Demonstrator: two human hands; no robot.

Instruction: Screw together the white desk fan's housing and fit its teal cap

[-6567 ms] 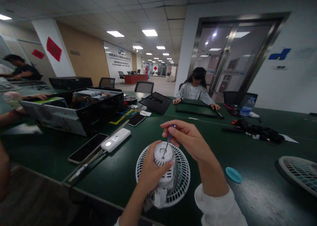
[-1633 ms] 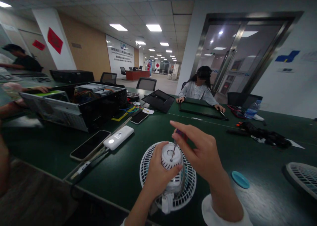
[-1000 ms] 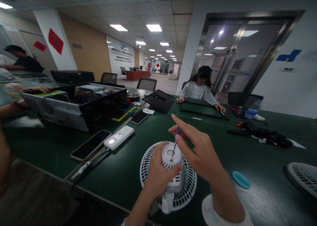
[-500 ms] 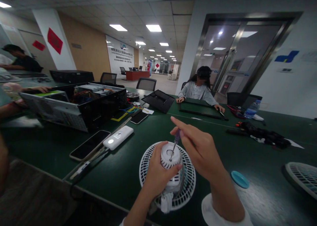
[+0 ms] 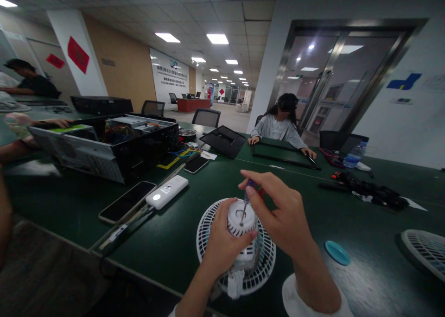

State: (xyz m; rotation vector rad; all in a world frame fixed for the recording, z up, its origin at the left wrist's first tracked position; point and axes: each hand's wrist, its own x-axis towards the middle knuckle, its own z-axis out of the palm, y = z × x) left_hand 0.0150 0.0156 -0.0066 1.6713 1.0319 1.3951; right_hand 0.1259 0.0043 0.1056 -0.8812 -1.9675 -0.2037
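Left hand [image 5: 222, 243]: half-curled, gripping white housing [image 5: 239, 214];
Right hand [image 5: 280, 210]: pinched on screwdriver [image 5: 248, 189];
Fan grille [image 5: 272, 256]: near table edge [image 5: 139, 270]; apart from blue disc [image 5: 337, 253]

Worn on your head, 1 camera faces forward and down over the green table [image 5: 160, 243], taking in your left hand [image 5: 222, 245] and right hand [image 5: 283, 210] close up, low in the frame, a seated person [image 5: 278, 124] farther off, and the ceiling [image 5: 128, 13] receding overhead.
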